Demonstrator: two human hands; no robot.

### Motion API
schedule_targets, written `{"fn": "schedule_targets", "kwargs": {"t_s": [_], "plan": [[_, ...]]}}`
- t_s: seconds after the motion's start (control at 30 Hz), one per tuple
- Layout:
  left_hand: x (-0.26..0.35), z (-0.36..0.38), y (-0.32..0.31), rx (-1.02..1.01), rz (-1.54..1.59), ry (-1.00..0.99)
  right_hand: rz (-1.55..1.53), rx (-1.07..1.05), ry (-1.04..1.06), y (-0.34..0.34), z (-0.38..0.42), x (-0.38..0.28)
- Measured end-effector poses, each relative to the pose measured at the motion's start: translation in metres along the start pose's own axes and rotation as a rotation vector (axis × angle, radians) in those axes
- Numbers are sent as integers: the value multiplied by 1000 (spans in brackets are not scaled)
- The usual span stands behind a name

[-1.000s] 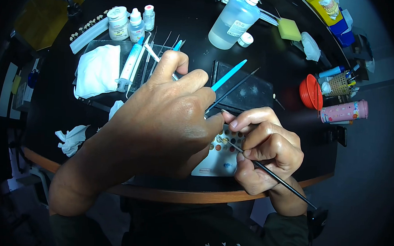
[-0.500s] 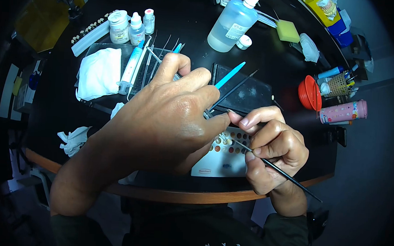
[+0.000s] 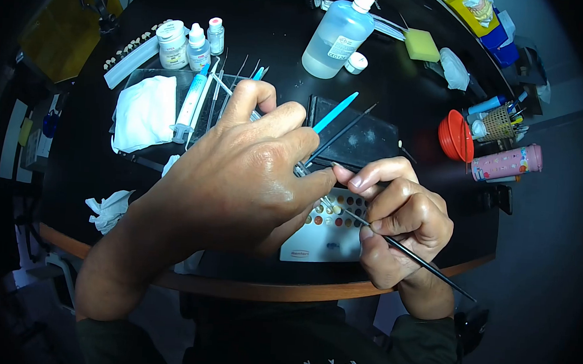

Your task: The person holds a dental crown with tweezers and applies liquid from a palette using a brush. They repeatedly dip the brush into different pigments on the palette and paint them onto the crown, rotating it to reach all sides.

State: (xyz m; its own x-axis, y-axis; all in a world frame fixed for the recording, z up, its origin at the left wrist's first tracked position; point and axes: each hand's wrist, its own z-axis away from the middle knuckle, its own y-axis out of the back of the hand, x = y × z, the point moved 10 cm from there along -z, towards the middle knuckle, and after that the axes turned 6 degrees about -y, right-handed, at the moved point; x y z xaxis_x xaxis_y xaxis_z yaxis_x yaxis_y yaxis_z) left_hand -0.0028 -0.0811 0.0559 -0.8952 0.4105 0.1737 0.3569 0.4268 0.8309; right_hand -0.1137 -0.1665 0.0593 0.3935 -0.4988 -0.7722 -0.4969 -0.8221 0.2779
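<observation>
Right hand (image 3: pixel 402 222): your fingers are curled tight and pinch a thin brush (image 3: pixel 427 262); its tip points toward ten o'clock.
Left hand (image 3: pixel 259 167): at ten o'clock from the brush tip, your fingers are folded around a metal tool (image 3: pixel 301 170); the back of the hand hides most of this grip, so I cannot tell how firm it is.
Pale piece (image 3: pixel 337 210): it sits at the tool's end, just beside the brush tip; whether brush and piece are touching, I cannot tell.
Piece risk: if the tool's hold loosens, the piece could fall onto the card below.
Brush risk: your hands appear to meet at the fingers; if this support slips, the brush could press too hard or mark a wrong spot.
Card (image 3: pixel 327 249): under the piece, toward six o'clock, with rows of round coloured spots.
Red cup (image 3: pixel 456 137): at two o'clock; its contents are not visible.
Mesh holder (image 3: pixel 499 123): also at two o'clock, farther, with pens or brushes inside.
White jar (image 3: pixel 172 44): between ten and eleven o'clock, capped, contents hidden.
Large bottle (image 3: pixel 337 38): at twelve o'clock, with clear liquid in its lower part.
</observation>
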Motion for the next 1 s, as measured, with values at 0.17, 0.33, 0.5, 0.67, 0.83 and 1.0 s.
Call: {"fn": "schedule_targets", "kwargs": {"t_s": [0.17,0.33,0.5,0.67,0.83,1.0], "plan": [[1,2,-3,-35,50,-3,-4,-5,0,-3,-1,0],[1,3,-2,-41,95,3,35,-16,1,-6,0,1],[2,2,-2,-48,94,6,61,-27,-1,-9,-1,1],[2,2,-2,-9,86,0,74,-38,0,-10,-2,-1],[3,2,-1,-13,80,2,73,-33,-3,-9,-1,0],[3,1,0,-36,91,5,79,-33,-13,-10,-1,-1]]}}
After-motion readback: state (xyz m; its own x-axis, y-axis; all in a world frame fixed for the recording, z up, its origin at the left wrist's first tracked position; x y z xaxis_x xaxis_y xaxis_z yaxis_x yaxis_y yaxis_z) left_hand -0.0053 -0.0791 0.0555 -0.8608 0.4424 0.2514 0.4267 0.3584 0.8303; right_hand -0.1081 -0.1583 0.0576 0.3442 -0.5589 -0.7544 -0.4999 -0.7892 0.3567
